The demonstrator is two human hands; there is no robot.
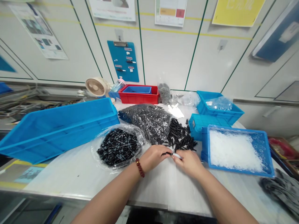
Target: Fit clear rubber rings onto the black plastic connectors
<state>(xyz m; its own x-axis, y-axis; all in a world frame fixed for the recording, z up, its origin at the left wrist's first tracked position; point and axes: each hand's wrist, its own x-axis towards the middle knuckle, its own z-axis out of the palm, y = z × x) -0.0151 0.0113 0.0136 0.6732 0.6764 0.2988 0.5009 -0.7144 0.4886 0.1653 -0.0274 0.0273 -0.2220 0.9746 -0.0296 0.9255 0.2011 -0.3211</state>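
Note:
My left hand (154,158), with a beaded bracelet on its wrist, is closed on a small black rod-shaped part (166,153). My right hand (189,163) pinches a white pen-like piece (177,156), whose tip meets the end of the black part. Just beyond both hands lies a loose pile of black rod-shaped parts (181,133). They spread out beside a large clear bag (149,121) full of similar black parts. Left of my left hand, an open clear bag (118,146) contains black parts with pale bands.
A blue bin (235,151) of small white rings stands to the right, with teal bins (207,123) behind it. At the left is a big blue bin (58,124). A red tray (140,99) and a fan (95,87) stand at the back. Dark cloth (280,189) lies at the right edge.

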